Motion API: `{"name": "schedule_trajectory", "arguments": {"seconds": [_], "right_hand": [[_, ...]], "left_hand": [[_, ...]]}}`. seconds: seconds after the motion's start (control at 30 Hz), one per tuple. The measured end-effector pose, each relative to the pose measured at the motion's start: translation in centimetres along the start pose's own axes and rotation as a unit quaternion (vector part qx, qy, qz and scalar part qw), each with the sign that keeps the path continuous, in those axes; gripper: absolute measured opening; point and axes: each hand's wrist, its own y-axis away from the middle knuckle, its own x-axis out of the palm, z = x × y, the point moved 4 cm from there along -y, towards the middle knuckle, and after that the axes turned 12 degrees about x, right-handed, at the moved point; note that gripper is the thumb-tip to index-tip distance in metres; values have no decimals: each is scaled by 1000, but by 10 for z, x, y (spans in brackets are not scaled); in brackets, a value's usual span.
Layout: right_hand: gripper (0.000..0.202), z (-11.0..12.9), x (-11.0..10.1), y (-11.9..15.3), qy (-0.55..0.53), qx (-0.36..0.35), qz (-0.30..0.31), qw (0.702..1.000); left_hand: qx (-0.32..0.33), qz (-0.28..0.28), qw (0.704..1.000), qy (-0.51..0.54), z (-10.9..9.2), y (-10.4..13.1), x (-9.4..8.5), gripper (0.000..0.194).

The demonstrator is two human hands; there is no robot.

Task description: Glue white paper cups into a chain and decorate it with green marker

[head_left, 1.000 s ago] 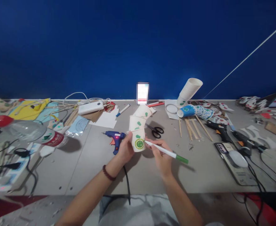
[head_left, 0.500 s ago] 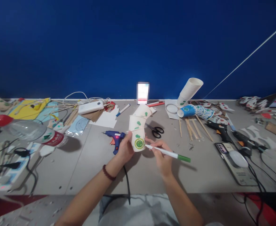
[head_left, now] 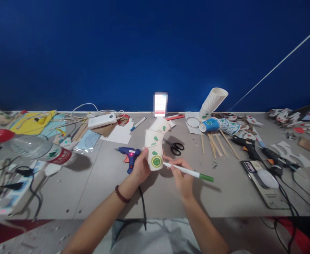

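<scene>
Several white paper cups (head_left: 155,138) are joined in a curved chain, with green leaf prints and a round green emblem on the nearest one. My left hand (head_left: 142,166) grips the lower cup from its left side. In my right hand (head_left: 181,173) is a white marker (head_left: 190,171) with a green end, its tip at the right edge of the nearest cup beside the emblem. A blue glue gun (head_left: 129,155) with a lit red light lies just left of my left hand. Black-handled scissors (head_left: 176,147) rest to the right of the cups, blades partly hidden.
A stack of paper cups (head_left: 214,100) stands at the back right near a blue cup chain (head_left: 210,124) and wooden sticks (head_left: 215,145). A phone (head_left: 266,190) and dark glue guns (head_left: 247,146) lie right. Left are a water bottle (head_left: 38,148) and a power strip (head_left: 22,188).
Almost nothing differs. The marker's green end has shifted very slightly, while both hands and the cups keep their places.
</scene>
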Motion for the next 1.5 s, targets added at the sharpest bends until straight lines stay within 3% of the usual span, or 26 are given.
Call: {"name": "schedule_trajectory", "arguments": {"seconds": [0.6,1.03,1.3,1.5], "right_hand": [[8,-2,-1,-1,-5,-6,21,1000],[8,-4,-1,2,-2,-26,35,999],[6,-5,-7,2,2,-46,-5,999],[9,-5,-8,2,5,-47,-19,999]], "left_hand": [[8,4,1000,17,1,-1,0,48],[36,-1,999,-40,-1,1,5,51],[47,-63,997,0,1,-1,-5,42],[47,-61,997,-11,1,-2,-5,41]]}}
